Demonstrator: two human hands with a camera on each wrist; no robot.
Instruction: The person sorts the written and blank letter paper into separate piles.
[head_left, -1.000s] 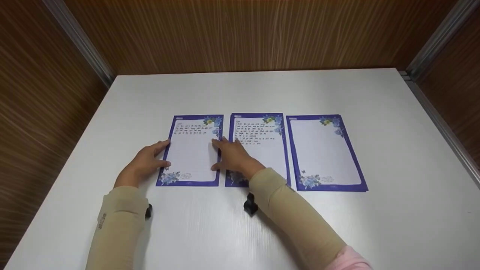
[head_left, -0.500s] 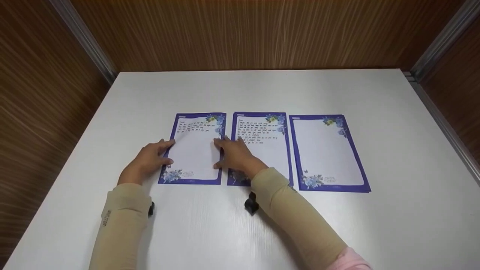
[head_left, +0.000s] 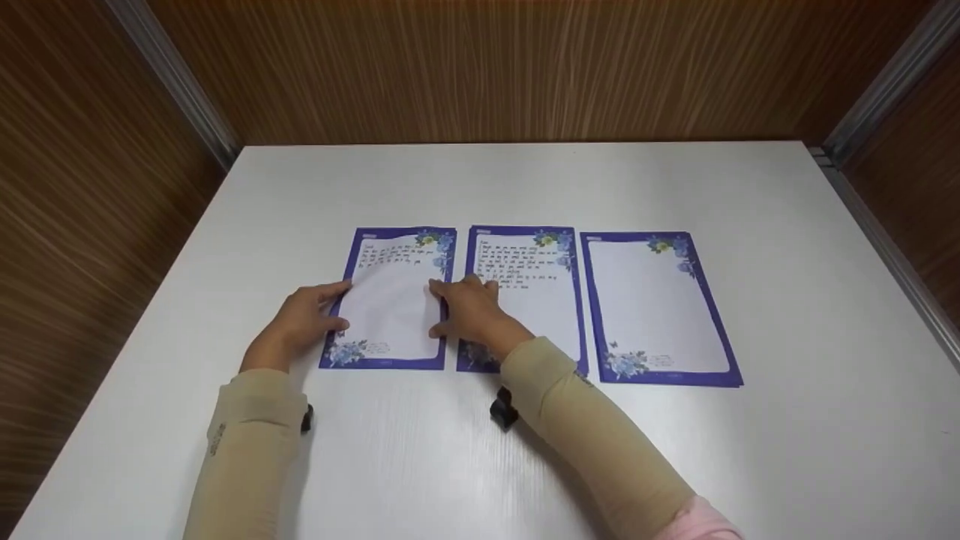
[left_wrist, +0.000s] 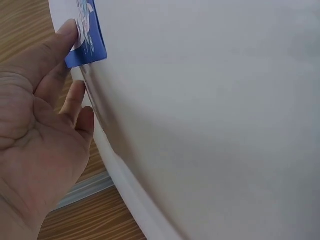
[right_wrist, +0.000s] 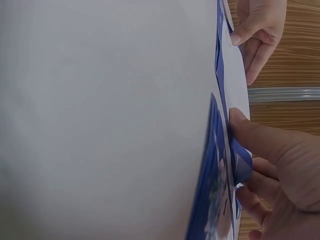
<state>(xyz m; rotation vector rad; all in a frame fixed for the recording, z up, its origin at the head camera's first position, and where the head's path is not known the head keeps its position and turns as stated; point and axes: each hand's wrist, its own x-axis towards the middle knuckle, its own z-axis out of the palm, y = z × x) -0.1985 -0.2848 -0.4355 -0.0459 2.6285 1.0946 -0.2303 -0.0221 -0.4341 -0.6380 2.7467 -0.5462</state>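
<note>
A purple-bordered sheet of letter paper (head_left: pixel 390 315), with handwriting at its top and blue flowers in two corners, lies at the left of a row of three. My left hand (head_left: pixel 304 315) holds its left edge, the thumb (left_wrist: pixel 67 30) on top in the left wrist view. At the opposite edge my right hand (head_left: pixel 472 311) pinches the paper; in the right wrist view the thumb presses on top and the border curls over the fingers. The sheet's upper part bows up slightly. Another sheet's purple corner shows just beneath it. My right hand hovers over part of the middle stack (head_left: pixel 536 322).
The middle stack also bears handwriting on top. To its right lies a stack with an unwritten top sheet (head_left: pixel 660 307), turned slightly. All rest on a white table (head_left: pixel 525 180) with wood-grain panels (head_left: pixel 480 67) behind and at the sides. Small black devices sit at both wrists.
The left sheet has gone from flat to slightly bowed, its top edge now wavy. Both hands keep to its edges almost unmoved; the view has shifted a little.
</note>
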